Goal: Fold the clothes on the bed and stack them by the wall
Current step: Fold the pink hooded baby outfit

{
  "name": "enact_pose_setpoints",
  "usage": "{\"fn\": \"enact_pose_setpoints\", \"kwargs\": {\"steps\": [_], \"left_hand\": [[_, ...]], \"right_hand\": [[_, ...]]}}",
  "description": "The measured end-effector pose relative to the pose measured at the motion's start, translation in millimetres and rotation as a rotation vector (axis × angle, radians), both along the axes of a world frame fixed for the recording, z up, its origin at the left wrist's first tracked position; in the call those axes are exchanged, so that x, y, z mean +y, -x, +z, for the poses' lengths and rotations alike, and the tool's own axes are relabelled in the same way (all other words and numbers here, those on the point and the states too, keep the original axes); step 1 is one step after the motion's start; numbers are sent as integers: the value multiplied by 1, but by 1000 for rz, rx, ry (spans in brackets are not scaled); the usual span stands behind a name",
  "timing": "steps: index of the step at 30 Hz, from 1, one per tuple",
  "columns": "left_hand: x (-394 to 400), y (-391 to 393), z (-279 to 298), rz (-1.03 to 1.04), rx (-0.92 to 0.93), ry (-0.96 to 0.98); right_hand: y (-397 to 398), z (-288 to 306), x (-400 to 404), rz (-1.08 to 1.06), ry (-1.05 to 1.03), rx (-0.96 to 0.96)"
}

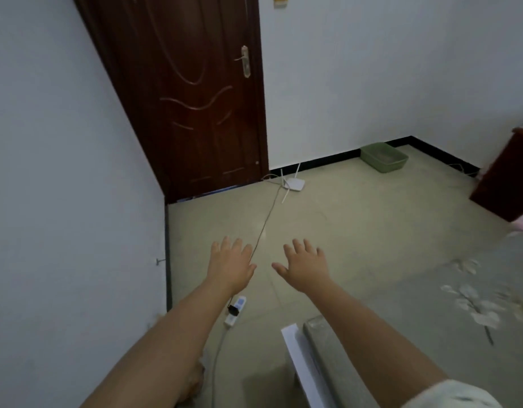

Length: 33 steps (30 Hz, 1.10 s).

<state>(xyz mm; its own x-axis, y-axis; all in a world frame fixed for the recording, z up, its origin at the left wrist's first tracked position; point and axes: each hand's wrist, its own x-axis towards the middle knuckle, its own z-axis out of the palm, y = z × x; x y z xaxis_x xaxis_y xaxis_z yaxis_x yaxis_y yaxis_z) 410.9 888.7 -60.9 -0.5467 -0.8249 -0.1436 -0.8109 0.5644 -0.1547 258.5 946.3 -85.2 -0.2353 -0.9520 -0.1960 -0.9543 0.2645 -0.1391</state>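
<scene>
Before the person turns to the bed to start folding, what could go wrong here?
1. A thin cable runs across the floor from the white router toward the power strip near the feet; a step could catch it.
2. Both the left hand and right hand are open and empty, and no clothes are in view, so folding has not begun.
3. The bed corner sits close at lower right, easy to bump.
</scene>
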Motion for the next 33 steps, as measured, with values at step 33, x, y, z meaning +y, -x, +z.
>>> {"fn": "enact_pose_setpoints", "kwargs": {"steps": [33], "left_hand": [[-413,566,-86,-857,-62,-122]], "right_hand": [[470,-71,-291,-839,-152,38]]}}
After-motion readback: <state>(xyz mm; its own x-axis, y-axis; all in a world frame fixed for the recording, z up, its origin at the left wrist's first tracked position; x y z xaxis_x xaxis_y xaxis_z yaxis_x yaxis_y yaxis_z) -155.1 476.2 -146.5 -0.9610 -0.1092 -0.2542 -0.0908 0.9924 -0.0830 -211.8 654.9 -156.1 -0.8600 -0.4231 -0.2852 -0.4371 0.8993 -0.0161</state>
